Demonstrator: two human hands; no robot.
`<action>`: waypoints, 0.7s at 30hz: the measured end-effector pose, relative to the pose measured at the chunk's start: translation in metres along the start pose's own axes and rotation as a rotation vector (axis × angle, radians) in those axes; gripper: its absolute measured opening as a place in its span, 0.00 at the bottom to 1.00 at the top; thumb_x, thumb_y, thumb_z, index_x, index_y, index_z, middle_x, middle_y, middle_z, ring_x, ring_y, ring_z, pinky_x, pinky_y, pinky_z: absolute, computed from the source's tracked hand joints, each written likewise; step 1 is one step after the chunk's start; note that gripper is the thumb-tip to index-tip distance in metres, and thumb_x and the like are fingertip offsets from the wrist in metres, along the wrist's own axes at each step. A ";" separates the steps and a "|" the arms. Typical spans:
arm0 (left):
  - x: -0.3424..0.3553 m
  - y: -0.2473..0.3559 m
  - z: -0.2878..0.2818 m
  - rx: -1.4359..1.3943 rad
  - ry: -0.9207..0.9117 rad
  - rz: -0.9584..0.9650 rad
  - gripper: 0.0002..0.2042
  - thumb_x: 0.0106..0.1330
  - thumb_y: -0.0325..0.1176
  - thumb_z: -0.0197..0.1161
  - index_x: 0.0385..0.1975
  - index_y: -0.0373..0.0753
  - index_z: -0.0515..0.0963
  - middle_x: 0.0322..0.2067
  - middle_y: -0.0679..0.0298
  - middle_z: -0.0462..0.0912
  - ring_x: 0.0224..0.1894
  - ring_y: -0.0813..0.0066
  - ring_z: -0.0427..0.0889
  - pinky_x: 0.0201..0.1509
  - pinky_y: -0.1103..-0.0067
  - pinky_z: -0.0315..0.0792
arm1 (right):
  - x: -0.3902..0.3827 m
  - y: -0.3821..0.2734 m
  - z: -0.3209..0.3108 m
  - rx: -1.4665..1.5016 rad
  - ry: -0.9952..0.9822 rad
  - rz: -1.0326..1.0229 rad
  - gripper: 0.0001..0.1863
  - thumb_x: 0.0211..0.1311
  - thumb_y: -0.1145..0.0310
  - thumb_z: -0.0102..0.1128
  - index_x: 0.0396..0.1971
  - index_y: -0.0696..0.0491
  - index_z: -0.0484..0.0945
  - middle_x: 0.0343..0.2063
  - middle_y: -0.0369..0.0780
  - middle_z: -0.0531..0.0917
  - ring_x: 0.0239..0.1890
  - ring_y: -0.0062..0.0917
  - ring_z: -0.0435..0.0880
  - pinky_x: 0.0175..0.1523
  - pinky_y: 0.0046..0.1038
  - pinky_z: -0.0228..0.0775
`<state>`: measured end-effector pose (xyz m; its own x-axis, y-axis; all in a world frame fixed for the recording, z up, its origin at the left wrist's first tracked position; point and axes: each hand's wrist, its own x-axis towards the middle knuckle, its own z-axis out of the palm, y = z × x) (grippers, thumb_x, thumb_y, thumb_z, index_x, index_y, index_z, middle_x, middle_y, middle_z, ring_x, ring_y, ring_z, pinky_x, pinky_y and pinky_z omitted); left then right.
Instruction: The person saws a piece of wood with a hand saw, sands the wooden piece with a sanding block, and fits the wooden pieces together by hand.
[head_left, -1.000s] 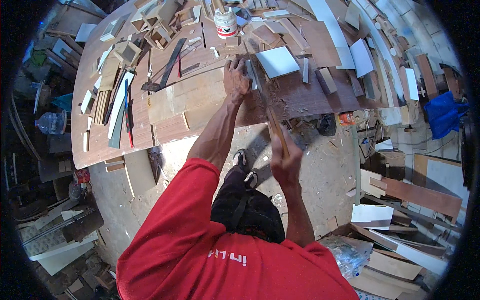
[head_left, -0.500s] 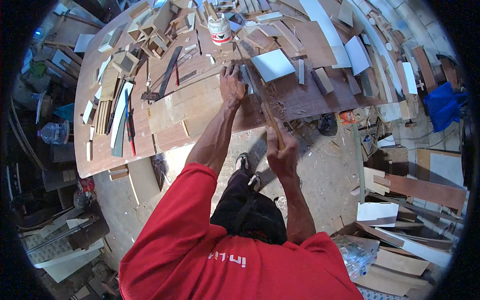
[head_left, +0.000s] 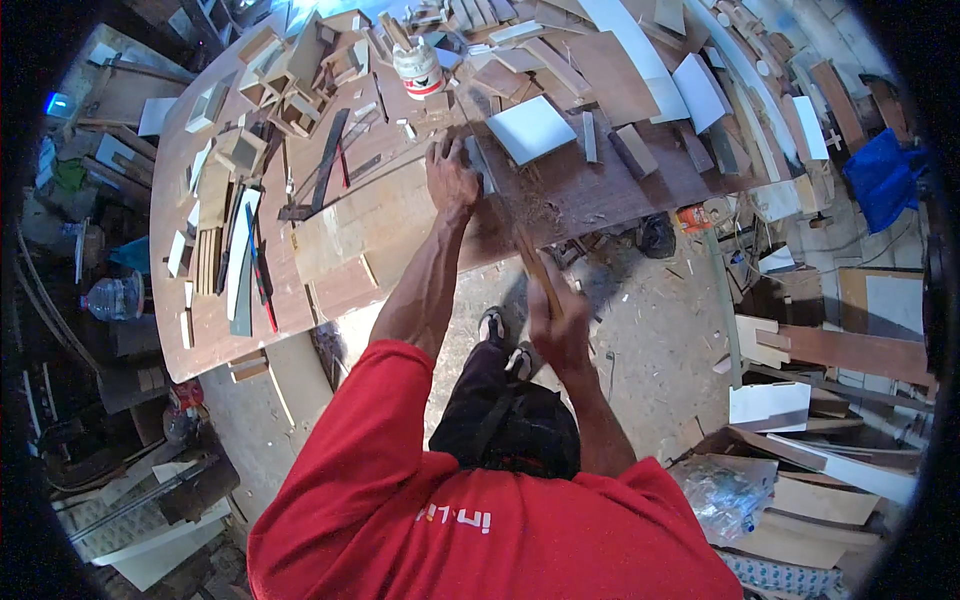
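Head cam, approx. layout taken from the white tub point(head_left: 418, 72) w/ red band, which stands on the brown worktable point(head_left: 215, 342). L hand point(head_left: 455, 182) is palm-down, nearer the wearer than the tub & a bit to its right; fingers slightly parted, not wrapped round anything visible. It rests at the R end of a pale plywood sheet point(head_left: 350, 235), which lies to the near L of the tub. Can't tell if the fingertips bear on the sheet or on the piece just beside it. R hand point(head_left: 560, 322) is farther toward the wearer & right of the tub, past the table's near edge, clamped round a wooden handle point(head_left: 537, 268). Handle tilts up-left, far end pointing roughly tub-ward; what it carries is too blurred to name. Hands apart, L farther fwd.

Other stuff: white square panel point(head_left: 530, 130) to near R of tub; loose brown shavings point(head_left: 545, 212) nearer the wearer than that. Wooden box frames point(head_left: 303, 58) L of tub; dark flat strip point(head_left: 331, 160) near L. Blue bag point(head_left: 880, 182) well off to tub's R, beyond the table.
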<state>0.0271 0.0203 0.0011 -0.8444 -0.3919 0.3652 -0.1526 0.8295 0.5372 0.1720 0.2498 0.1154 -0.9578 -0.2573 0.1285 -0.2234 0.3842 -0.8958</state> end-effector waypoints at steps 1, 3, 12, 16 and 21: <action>0.008 -0.003 0.000 0.003 0.009 0.008 0.30 0.42 0.25 0.64 0.53 0.35 0.75 0.58 0.51 0.72 0.62 0.55 0.66 0.71 0.70 0.54 | -0.015 -0.012 -0.013 0.035 -0.039 0.050 0.22 0.67 0.63 0.48 0.55 0.61 0.72 0.36 0.55 0.82 0.34 0.44 0.86 0.36 0.34 0.76; 0.001 -0.012 0.001 0.032 -0.017 -0.004 0.30 0.43 0.26 0.65 0.54 0.36 0.74 0.58 0.52 0.72 0.62 0.55 0.66 0.71 0.70 0.54 | -0.042 -0.017 -0.024 0.082 -0.086 0.119 0.22 0.67 0.63 0.48 0.56 0.60 0.71 0.39 0.55 0.82 0.36 0.43 0.86 0.37 0.34 0.77; 0.003 -0.008 0.003 -0.014 0.025 0.038 0.27 0.48 0.25 0.55 0.54 0.38 0.76 0.55 0.52 0.75 0.60 0.51 0.68 0.70 0.67 0.56 | 0.010 0.024 0.012 0.034 -0.075 0.089 0.19 0.66 0.65 0.50 0.54 0.58 0.73 0.37 0.53 0.82 0.31 0.45 0.85 0.32 0.36 0.77; -0.002 -0.011 0.002 0.028 0.028 0.004 0.26 0.49 0.26 0.57 0.53 0.38 0.77 0.54 0.53 0.76 0.60 0.52 0.69 0.70 0.68 0.56 | -0.051 0.009 -0.010 0.085 0.074 -0.035 0.19 0.66 0.65 0.50 0.53 0.56 0.73 0.35 0.53 0.82 0.29 0.46 0.84 0.29 0.37 0.75; 0.002 -0.015 0.008 0.041 0.048 0.142 0.26 0.49 0.25 0.58 0.53 0.39 0.77 0.55 0.53 0.75 0.60 0.52 0.68 0.69 0.68 0.57 | -0.006 0.032 0.012 0.061 -0.004 0.062 0.21 0.65 0.65 0.51 0.56 0.57 0.71 0.35 0.54 0.82 0.30 0.45 0.84 0.30 0.37 0.75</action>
<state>0.0236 0.0100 -0.0118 -0.8339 -0.2870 0.4715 -0.0550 0.8931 0.4464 0.1728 0.2532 0.0808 -0.9687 -0.2379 0.0706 -0.1522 0.3449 -0.9262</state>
